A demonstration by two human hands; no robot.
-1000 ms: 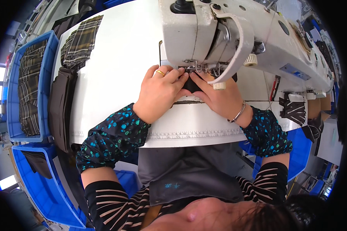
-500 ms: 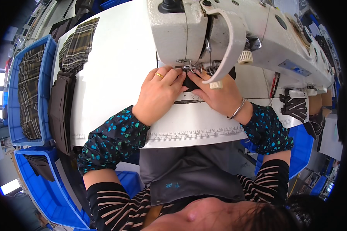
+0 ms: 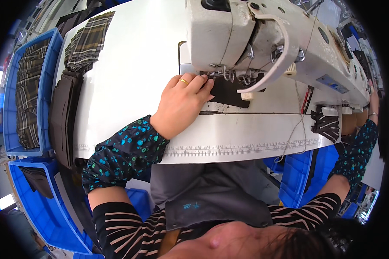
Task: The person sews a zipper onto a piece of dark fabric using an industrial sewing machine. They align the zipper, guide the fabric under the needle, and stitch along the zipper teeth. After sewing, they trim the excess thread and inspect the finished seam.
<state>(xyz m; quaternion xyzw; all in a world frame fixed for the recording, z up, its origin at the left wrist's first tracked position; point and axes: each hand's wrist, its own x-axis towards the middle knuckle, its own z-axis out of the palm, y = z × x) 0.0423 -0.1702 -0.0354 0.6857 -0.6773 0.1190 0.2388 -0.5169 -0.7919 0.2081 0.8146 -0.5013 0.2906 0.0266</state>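
Observation:
A dark brown fabric piece (image 3: 231,91) lies flat under the needle area of the white sewing machine (image 3: 212,34). At its left edge, by the presser foot, my left hand (image 3: 183,99) has its fingers bunched and pressed together on the cloth. A gold ring circles one finger. Stretched out to the far right, my right hand (image 3: 373,102) is beside the right end of the machine. Its fingers point away from me and are too small and edge-on to make out, as is whatever they touch.
Plaid fabric pieces (image 3: 88,43) and a dark fabric stack (image 3: 65,118) lie at the table's left. A blue bin (image 3: 52,99) holds more plaid pieces; another blue bin (image 3: 52,216) stands nearer. Red-handled snips (image 3: 307,99) and striped scraps (image 3: 326,123) are at right.
My right hand has left the cloth by the needle and swung far right to the machine's end. My left hand stays on the cloth. More of the dark piece shows, and the view has shifted slightly.

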